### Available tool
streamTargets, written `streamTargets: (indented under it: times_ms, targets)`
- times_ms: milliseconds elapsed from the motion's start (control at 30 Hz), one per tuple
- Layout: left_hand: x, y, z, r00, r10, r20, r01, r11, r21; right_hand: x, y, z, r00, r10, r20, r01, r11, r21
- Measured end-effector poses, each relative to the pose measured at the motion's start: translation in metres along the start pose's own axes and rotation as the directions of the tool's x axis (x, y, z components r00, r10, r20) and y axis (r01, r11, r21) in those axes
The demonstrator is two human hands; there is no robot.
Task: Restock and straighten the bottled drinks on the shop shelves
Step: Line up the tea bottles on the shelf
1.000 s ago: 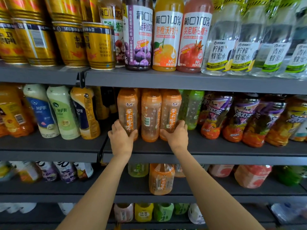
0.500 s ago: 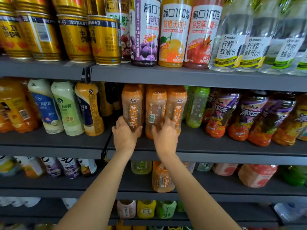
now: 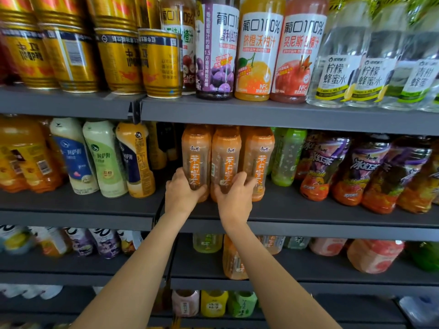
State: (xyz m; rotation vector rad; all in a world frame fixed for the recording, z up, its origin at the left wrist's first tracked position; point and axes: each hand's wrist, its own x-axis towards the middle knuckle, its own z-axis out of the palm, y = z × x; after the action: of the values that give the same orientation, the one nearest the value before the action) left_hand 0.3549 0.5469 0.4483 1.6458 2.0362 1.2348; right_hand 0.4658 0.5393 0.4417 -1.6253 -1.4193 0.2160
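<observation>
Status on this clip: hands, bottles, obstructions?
Left hand grips leftmost orange tea bottle. Right hand grips middle orange bottle. Green bottle stands close on the right.

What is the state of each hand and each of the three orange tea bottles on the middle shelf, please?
Left hand: grips the left orange bottle low down.
Right hand: grips the middle orange bottle low down.
Left orange bottle: upright, label forward.
Middle orange bottle: upright, label forward.
Right orange bottle: upright, label forward, touched by the right hand's fingertips.
Middle shelf: carries all three bottles.
</observation>
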Motion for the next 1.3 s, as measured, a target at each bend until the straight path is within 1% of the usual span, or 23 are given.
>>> streamTargets:
  times_ms: [133,300,367,400,433,467,500,533,567,600,633,667,700,733,767,833,900,933,1000,1033,1133,1200,1300]
  targets:
    - [0.0,0.0,0.002,1.0,-0.004,-0.019,0.004,1.0,-0.009,0.0,0.001,0.007,1.0,-0.019,-0.007,0.019,1.0,-0.012]
    - [-0.001,-0.002,0.006,0.999,-0.006,-0.031,0.006,1.0,0.007,0.001,-0.005,0.005,1.0,-0.011,-0.005,0.011,0.998,-0.069]
    - [-0.005,-0.001,0.004,0.999,-0.001,-0.051,0.0,1.0,-0.013,0.0,-0.005,-0.007,0.998,-0.058,-0.038,0.056,0.998,-0.029]
    - [-0.01,0.001,0.003,0.994,0.009,-0.112,-0.012,0.999,-0.032,0.001,-0.001,-0.016,0.991,-0.101,-0.089,0.102,0.995,0.012]
    - [-0.019,0.006,0.003,0.977,0.028,-0.211,-0.04,0.998,-0.055,0.002,0.004,-0.028,0.978,-0.132,-0.162,0.142,0.989,0.052]
    - [-0.03,0.013,0.003,0.946,0.067,-0.318,-0.095,0.993,-0.072,0.005,0.011,-0.04,0.963,-0.132,-0.235,0.157,0.983,0.092]
    - [-0.041,0.022,0.006,0.911,0.13,-0.391,-0.172,0.982,-0.075,0.011,0.021,-0.05,0.955,-0.098,-0.281,0.138,0.983,0.125]
    - [-0.05,0.031,0.011,0.89,0.205,-0.407,-0.251,0.966,-0.064,0.02,0.032,-0.056,0.96,-0.036,-0.279,0.081,0.985,0.152]
    - [-0.056,0.04,0.018,0.885,0.273,-0.377,-0.311,0.949,-0.044,0.029,0.042,-0.06,0.977,0.04,-0.207,-0.006,0.987,0.162]
    - [-0.059,0.045,0.026,0.892,0.312,-0.327,-0.337,0.941,-0.022,0.038,0.052,-0.061,0.991,0.101,-0.087,-0.086,0.983,0.16]
    - [-0.059,0.05,0.034,0.907,0.315,-0.278,-0.33,0.944,-0.004,0.045,0.059,-0.061,0.991,0.127,0.05,-0.133,0.978,0.161]
    - [-0.058,0.053,0.04,0.924,0.298,-0.242,-0.305,0.952,0.007,0.05,0.065,-0.06,0.978,0.117,0.174,-0.147,0.974,0.17]
    - [-0.057,0.055,0.045,0.934,0.28,-0.22,-0.284,0.959,0.017,0.052,0.068,-0.06,0.962,0.078,0.261,-0.127,0.976,0.177]
    - [-0.058,0.056,0.05,0.937,0.281,-0.206,-0.282,0.959,0.026,0.054,0.073,-0.061,0.955,0.032,0.295,-0.09,0.979,0.184]
    - [-0.06,0.058,0.054,0.935,0.3,-0.189,-0.298,0.954,0.038,0.056,0.077,-0.065,0.959,-0.005,0.283,-0.054,0.978,0.201]
    - [-0.064,0.063,0.064,0.934,0.333,-0.132,-0.327,0.942,0.071,0.062,0.084,-0.074,0.989,0.003,0.151,-0.041,0.968,0.249]
    - [-0.065,0.071,0.075,0.953,0.295,-0.065,-0.289,0.953,0.095,0.077,0.091,-0.079,0.999,0.039,-0.015,-0.034,0.968,0.248]
    - [-0.065,0.074,0.081,0.965,0.257,-0.04,-0.252,0.962,0.105,0.086,0.092,-0.078,0.998,0.044,-0.043,-0.035,0.979,0.201]
    - [-0.062,0.082,0.09,0.982,0.186,-0.023,-0.181,0.975,0.131,0.105,0.093,-0.071,0.999,0.043,0.007,-0.043,0.995,0.09]
    - [-0.06,0.085,0.093,0.987,0.159,-0.025,-0.154,0.977,0.146,0.114,0.091,-0.068,0.997,0.061,0.041,-0.064,0.996,0.065]
    - [-0.053,0.094,0.1,0.993,0.09,-0.07,-0.077,0.983,0.164,0.137,0.091,-0.061,0.976,0.181,0.12,-0.192,0.978,0.086]
    - [-0.051,0.1,0.103,0.993,0.063,-0.103,-0.043,0.982,0.183,0.14,0.092,-0.062,0.97,0.21,0.118,-0.219,0.974,0.065]
    - [-0.05,0.105,0.106,0.992,0.039,-0.119,-0.017,0.982,0.187,0.125,0.093,-0.062,0.989,0.144,0.045,-0.147,0.988,0.049]
